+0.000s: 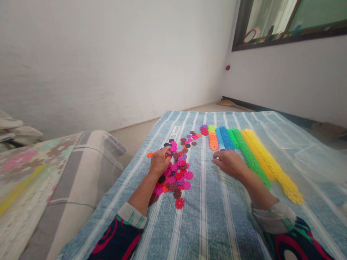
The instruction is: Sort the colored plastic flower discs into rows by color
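A loose pile of snowflake discs [177,173] in pink, red, brown, purple, orange and black lies on a striped blue cloth [189,231]. My left hand [160,160] reaches over the pile's upper left part, fingers bent down and drawn together among the discs; what they grip is hidden. My right hand [229,162] hovers at the near ends of an orange row [214,141] and a blue row [225,136] of overlapping discs. Its thumb and fingers are closed together, and anything between them is too small to name.
Right of the blue row lie longer green [252,162] and yellow [273,166] rows. A short purple and red stack [204,130] sits at the far end. Clear plastic bags [311,159] rest on the right. A fabric-covered seat [81,173] stands left, and a white wall [121,65] rises behind.
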The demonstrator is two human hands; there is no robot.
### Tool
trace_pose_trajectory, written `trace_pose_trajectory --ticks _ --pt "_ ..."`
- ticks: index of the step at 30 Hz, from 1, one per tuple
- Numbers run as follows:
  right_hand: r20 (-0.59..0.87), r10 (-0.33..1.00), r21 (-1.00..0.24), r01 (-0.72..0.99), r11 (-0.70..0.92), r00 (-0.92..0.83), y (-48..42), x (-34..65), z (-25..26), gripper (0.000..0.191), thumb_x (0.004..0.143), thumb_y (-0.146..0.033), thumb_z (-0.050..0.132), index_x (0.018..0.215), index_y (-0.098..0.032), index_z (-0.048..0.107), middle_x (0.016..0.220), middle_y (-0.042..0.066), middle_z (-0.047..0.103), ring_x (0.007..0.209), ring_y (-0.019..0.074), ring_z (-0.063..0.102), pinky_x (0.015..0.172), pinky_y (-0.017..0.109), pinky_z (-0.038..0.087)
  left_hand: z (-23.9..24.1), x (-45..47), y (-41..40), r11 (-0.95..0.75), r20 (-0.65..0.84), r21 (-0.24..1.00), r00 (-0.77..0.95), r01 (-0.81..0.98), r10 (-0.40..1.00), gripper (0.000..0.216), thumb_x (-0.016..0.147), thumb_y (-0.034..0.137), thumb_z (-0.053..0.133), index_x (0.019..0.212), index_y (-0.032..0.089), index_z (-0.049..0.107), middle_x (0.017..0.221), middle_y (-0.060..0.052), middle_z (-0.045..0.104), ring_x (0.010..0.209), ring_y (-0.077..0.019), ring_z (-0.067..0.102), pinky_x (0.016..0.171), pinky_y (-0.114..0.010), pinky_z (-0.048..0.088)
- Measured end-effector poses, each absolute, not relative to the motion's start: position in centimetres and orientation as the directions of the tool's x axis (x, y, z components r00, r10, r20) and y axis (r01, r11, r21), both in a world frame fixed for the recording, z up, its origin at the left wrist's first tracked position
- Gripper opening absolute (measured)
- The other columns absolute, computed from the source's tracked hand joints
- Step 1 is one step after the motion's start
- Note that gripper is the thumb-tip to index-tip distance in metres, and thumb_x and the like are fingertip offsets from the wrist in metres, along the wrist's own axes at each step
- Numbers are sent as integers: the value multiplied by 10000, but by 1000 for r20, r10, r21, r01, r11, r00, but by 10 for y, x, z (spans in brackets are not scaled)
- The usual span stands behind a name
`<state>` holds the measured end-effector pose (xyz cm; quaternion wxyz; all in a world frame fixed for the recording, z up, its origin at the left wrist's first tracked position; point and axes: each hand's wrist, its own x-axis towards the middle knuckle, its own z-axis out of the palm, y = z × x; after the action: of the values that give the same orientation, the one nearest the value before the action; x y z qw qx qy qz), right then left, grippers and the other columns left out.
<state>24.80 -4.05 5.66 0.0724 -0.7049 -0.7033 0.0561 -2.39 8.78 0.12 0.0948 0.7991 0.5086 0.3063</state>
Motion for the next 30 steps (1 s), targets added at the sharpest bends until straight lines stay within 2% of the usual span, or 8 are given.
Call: trace_pose_trajectory --ticks 6,13,19,23,26,30 --pt "28 1000 -169 986 9 -4 -40 247 54 208 927 -313 540 911 -219 725 892 78 737 866 203 669 641 254 346 -2 -26 90 -431 371 610 241 665 897 467 649 153 528 1089 206 674 792 7 713 716 -160 651 730 -278 522" --pt "48 998 -209 976 56 -47 -40 237 53 208 931 -296 532 932 -210 721 918 79 747 877 207 681 650 255 360 4 -22 84 -351 294 866 206 357 933 518 626 243 643 1130 124 631 750 3 689 656 -145 617 697 -287 504" --pt "141 986 -345 929 133 -89 -42 209 36 263 938 -320 512 1109 -221 685 904 75 756 856 203 696 684 257 396 22 -8 60 -257 204 957 319 132 926 576 613 241 735 1164 128 611 795 -7 694 699 -140 630 704 -285 502" --pt "219 972 -489 853 184 -85 -43 191 25 273 913 -305 543 1144 -237 674 802 35 744 742 177 681 672 247 406 32 4 41 -196 160 980 433 39 887 545 635 238 749 1157 149 621 811 -13 693 717 -147 646 708 -297 521" --pt "246 969 -581 795 174 -32 -44 183 22 244 895 -281 566 1097 -226 691 724 13 719 651 155 648 649 234 406 37 11 29 -169 139 985 492 17 859 509 644 223 753 1134 155 634 837 -23 697 718 -142 645 703 -293 527" --pt "237 971 -691 706 155 18 -45 178 20 159 892 -255 570 933 -196 712 617 -8 670 581 135 609 610 214 404 40 14 22 -166 126 986 523 30 843 499 652 205 751 1135 151 637 855 -34 708 742 -141 655 721 -284 528"
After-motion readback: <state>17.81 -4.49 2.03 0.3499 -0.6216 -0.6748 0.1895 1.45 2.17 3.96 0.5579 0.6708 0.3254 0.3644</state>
